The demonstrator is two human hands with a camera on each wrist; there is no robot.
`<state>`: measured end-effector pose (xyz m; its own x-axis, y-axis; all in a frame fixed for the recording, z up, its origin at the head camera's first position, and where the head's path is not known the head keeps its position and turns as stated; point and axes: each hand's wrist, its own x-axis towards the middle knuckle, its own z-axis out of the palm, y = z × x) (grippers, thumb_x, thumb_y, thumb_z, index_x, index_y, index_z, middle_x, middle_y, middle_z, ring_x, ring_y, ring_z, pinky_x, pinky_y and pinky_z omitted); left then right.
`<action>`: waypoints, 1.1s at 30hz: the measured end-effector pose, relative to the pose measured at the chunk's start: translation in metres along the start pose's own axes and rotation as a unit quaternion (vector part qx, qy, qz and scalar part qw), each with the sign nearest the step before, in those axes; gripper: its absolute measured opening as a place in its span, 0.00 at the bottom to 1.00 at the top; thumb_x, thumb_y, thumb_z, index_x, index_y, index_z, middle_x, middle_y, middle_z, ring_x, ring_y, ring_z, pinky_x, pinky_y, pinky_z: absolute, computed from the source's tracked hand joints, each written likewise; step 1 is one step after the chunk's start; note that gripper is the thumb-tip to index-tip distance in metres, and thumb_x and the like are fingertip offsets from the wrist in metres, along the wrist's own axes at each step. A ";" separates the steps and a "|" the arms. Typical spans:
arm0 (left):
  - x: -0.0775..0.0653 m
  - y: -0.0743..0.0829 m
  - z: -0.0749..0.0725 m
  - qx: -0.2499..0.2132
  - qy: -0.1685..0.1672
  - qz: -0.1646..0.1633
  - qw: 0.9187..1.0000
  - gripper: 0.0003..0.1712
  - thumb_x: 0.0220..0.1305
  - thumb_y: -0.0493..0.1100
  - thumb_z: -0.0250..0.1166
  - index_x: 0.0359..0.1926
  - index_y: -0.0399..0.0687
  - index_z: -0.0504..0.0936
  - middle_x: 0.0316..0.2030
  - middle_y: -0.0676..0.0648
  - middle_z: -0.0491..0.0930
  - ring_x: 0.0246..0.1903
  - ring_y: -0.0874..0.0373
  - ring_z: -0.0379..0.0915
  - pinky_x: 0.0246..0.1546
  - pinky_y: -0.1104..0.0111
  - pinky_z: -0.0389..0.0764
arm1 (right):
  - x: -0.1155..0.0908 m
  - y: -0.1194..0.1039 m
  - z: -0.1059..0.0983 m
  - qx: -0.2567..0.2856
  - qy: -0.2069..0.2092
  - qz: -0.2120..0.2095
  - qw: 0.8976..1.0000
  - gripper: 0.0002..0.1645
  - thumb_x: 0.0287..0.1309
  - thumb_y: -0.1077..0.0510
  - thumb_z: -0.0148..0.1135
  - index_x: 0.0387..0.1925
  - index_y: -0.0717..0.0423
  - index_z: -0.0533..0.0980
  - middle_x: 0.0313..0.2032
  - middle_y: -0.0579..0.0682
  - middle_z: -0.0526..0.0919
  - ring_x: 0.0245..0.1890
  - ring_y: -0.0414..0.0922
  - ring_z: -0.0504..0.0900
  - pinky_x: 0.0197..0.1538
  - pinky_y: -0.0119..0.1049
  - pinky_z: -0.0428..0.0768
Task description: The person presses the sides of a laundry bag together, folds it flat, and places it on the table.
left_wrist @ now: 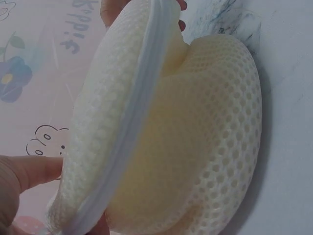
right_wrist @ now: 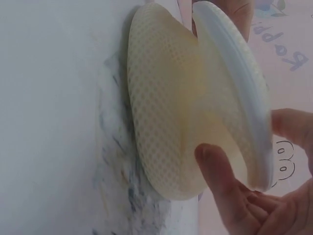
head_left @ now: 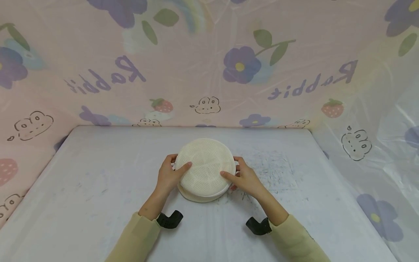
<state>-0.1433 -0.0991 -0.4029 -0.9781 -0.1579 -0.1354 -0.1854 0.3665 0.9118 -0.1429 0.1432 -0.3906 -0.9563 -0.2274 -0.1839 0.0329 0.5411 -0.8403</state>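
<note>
Head view: the left hand [head_left: 167, 177] and right hand [head_left: 247, 179] are partly hidden behind the bag [head_left: 204, 163], whose upper face covers most of its lower one. The lower edge cuts off both sleeves [head_left: 134, 240] and the bench [head_left: 98, 174]; dark marks [head_left: 271, 169] there are too fine to make out. Left wrist view: bag cropped at top and bottom, left hand at left. Right wrist view: right hand cropped at right.

The left hand [head_left: 167, 175] grips the left edge of the round mesh laundry bag [head_left: 206, 167], thumb on top; the right hand [head_left: 247, 179] grips its right edge likewise. Both forearms [head_left: 135, 238] slant inward from its near side.
</note>
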 end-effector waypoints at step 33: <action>-0.030 0.012 0.012 0.233 0.074 0.230 0.942 0.44 0.66 0.57 0.56 0.72 0.36 0.54 0.72 0.29 0.46 0.72 0.33 0.36 0.66 0.36 0.37 | 0.005 -0.007 0.005 -0.195 0.170 -0.237 0.936 0.35 0.62 0.47 0.61 0.65 0.60 0.67 0.68 0.64 0.62 0.70 0.61 0.56 0.65 0.64 0.59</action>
<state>-0.1172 -0.0792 -0.3922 -0.9478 0.0018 0.3187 0.1990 0.7843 0.5876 -0.1469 0.1339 -0.3881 -0.8761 -0.2819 0.3912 -0.4637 0.7149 -0.5234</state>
